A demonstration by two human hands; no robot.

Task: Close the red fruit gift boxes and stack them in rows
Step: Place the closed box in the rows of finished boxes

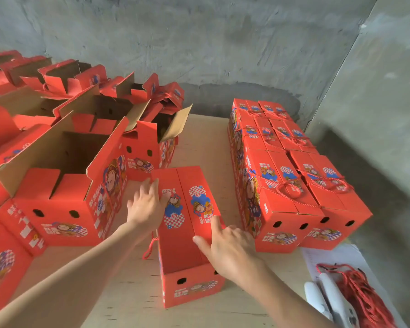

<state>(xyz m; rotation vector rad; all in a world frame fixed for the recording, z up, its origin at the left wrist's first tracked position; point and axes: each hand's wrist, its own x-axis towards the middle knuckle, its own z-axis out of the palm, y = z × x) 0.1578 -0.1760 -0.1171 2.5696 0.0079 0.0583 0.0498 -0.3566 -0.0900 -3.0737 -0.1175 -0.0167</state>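
While both hands press on it, the box being closed (185, 223) sits low at centre frame on the tan table (199, 143), between the open boxes (57, 176) at left and the stack of closed boxes (294, 185) at right, touching neither. Head view, the only one. Left hand (147, 207): fingers straight and spread wide, laid flat on the left top flap (175, 216), holding nothing. Right hand (230, 249): index finger straight with its tip on the right top flap (200, 202), thumb out toward the seam. Its other fingers are hidden, so I can't tell how they lie. The flaps meet along a centre seam at the far end. The near end of the left flap looks sunk below the rim, so probably not level yet. A red cord (149, 247) hangs off the box's left side. Step in hand, my read: pressing the flaps shut. To do it well, push both flaps evenly, bring the sunk end up flush, keep the seam straight and keep the cord from getting trapped under a flap. After that the box likely goes against the stack, holes facing the near side like the rest. Lower right of frame: a bundle of red cords (360, 297) and a white object (327, 297), unclear what it is. Upper frame: concrete wall (199, 43).
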